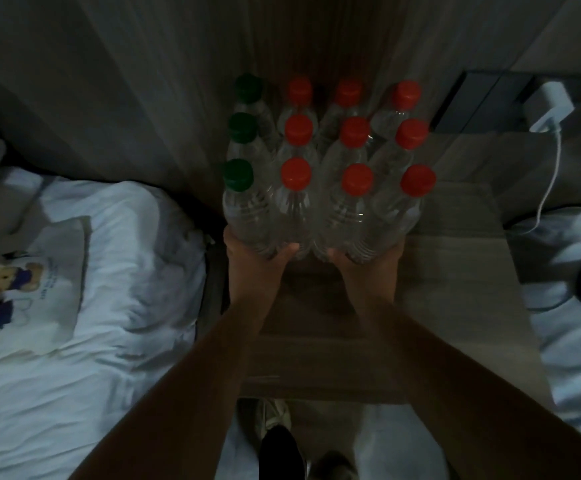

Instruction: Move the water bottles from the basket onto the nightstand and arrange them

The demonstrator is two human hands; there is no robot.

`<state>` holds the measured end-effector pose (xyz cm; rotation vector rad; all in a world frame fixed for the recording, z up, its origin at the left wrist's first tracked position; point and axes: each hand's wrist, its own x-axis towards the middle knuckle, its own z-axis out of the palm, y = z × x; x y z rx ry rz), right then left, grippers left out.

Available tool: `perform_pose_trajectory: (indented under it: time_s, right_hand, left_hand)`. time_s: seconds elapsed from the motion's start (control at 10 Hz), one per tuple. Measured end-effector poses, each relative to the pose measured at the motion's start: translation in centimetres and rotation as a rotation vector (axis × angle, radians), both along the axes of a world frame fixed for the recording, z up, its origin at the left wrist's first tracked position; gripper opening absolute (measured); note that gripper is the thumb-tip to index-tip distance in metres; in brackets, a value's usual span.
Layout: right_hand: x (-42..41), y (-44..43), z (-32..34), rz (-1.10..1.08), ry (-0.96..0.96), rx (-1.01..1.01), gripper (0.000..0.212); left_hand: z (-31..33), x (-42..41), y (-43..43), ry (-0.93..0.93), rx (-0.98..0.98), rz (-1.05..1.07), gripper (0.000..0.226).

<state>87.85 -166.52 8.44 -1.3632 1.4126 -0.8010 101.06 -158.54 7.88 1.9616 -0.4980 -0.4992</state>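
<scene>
Your left hand [252, 259] and right hand [365, 263] are pressed against the near row of water bottles [323, 209], fingers cupped round their lower bodies. Twelve bottles stand upright, caps up, in a tight block on the nightstand [455, 271]: green caps on the left, red elsewhere. A white bed [109, 237] lies left, a charger [548, 105] right. The bottle bases are hidden; dim light blurs the far row.

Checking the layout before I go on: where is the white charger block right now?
In the head view the white charger block sits at upper right, plugged in by the dark wall panel, right of the red-capped clear plastic bottles, behind the wooden nightstand.
</scene>
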Motion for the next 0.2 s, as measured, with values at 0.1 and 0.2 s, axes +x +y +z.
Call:
perform_pose_trajectory:
  time_s: [0.1,0.2]
  right_hand:
    - [0.02,0.06,0.28,-0.008,0.021,0.041,0.113]
    - [-0.29,-0.05,0.76,-0.002,0.078,0.085,0.114]
  left_hand:
    - [0.31,0.07,0.01,-0.013,0.017,-0.011,0.100]
    - [0.71,0.10,0.24,0.040,0.100,0.040,0.116]
